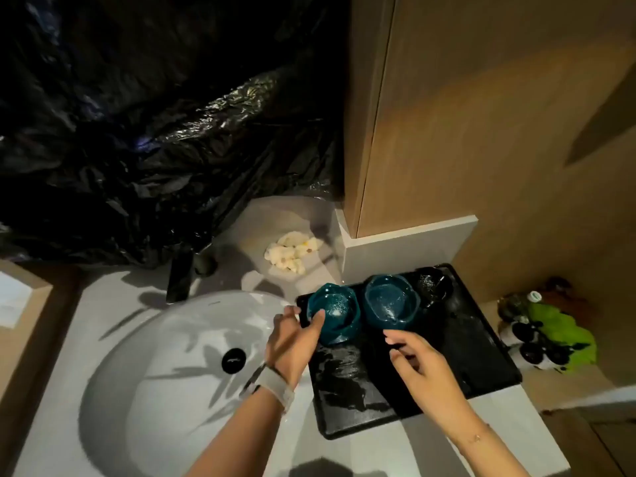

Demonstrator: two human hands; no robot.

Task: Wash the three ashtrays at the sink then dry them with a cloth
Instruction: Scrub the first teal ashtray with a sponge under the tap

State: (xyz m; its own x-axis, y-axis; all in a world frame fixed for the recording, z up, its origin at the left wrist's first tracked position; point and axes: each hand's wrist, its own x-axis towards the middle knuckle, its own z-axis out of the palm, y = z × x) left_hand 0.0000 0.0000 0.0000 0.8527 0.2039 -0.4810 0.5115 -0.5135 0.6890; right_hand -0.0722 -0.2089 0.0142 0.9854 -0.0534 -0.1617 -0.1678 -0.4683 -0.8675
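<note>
Teal glass catches the light on the black tray [481, 356], which sits on the pale worktop [516, 442] just right of the white sink [155, 356]. Two teal ashtrays stand side by side at the tray's far end, and the left hand [292, 342] has the nearer-left ashtray [335, 313], thumb hooked over its rim into the bowl and fingers wrapped round the outside wall. A pale watch strap [275, 387] bands that wrist. The second teal ashtray [390, 301] sits just beside the first, upright and untouched, and a dark third ashtray [430, 285] stands behind it at the tray's far right corner. The right hand [423, 359] hovers over the tray, fingers relaxed and holding nothing, its fingertips near the second ashtray but apart from it. The tray's surface glistens wet. Behind the sink stands a black tap [179, 273], with a crumpled cream cloth [292, 253] lying on the worktop beyond the tray. Black plastic sheeting [155, 132] hangs over the back wall.
</note>
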